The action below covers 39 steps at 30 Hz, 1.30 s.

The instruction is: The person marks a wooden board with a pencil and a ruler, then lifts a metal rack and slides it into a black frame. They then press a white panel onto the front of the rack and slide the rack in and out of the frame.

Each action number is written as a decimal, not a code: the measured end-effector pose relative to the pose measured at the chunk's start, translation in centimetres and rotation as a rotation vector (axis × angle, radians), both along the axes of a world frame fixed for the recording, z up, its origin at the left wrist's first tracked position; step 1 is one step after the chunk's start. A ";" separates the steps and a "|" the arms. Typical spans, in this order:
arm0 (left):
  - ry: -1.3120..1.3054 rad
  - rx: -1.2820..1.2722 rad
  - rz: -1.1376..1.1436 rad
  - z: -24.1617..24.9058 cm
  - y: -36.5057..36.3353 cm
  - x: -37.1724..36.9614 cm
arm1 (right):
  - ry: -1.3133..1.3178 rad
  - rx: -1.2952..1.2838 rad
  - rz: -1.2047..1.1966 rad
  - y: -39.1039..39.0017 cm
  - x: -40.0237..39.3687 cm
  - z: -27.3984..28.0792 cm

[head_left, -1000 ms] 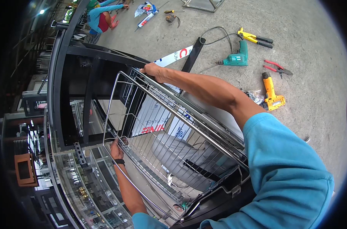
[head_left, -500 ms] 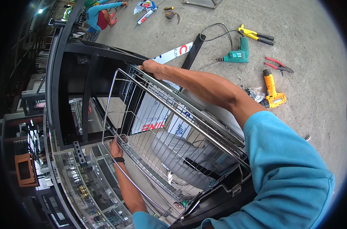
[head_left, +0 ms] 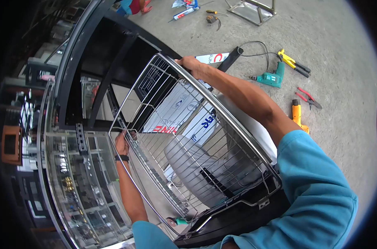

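A chrome wire basket (head_left: 188, 159) with side rails fills the middle of the view, tilted inside a black cabinet frame (head_left: 132, 35). At its upper far corner, my right hand (head_left: 191, 66) is wrapped round the rail edge. My left hand (head_left: 122, 145) grips the basket's left side rail near the far end, a black band on its wrist. Both hands' fingertips are partly hidden by the metal. Through the wires, printed panel film (head_left: 167, 108) and grey-clad legs show. A black front panel (head_left: 242, 218) is joined to the basket's near end.
On the concrete floor at right lie a green drill (head_left: 271, 76), a yellow-handled tool (head_left: 294, 63), red pliers (head_left: 308, 98) and a yellow cordless drill (head_left: 297, 114). A glass display case (head_left: 89, 186) stands at left. Another person (head_left: 134, 6) is at the top edge.
The view has shifted, so the floor tools appear lower and further right. Both hands stay on the basket, whose far end now sits differently against the cabinet frame.
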<state>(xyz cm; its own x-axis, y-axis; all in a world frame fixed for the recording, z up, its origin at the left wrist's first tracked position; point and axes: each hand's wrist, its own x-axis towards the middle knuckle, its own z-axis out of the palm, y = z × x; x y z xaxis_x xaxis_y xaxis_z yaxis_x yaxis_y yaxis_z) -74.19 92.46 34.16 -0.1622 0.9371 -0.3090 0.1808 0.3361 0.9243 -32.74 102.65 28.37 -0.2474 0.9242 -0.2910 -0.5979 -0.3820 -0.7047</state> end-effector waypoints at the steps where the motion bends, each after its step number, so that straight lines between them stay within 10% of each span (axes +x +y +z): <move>1: 0.009 -0.022 -0.022 0.1 0.0 -0.2 | 0.073 0.042 0.069 1.5 -0.2 -1.9; 22: -0.063 0.138 0.087 -3.5 0.6 -2.7 | -0.332 0.172 0.136 1.3 -0.9 -1.4; 39: 0.021 0.102 0.024 0.5 0.9 0.5 | -0.089 0.095 0.212 1.3 1.0 -1.2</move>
<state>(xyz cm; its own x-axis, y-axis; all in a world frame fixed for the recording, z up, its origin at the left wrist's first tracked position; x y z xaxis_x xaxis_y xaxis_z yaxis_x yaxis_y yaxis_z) -73.67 93.32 34.62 -0.1906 0.9592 -0.2086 0.1937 0.2451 0.9500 -31.72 103.96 27.16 -0.4161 0.8785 -0.2348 -0.4448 -0.4219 -0.7900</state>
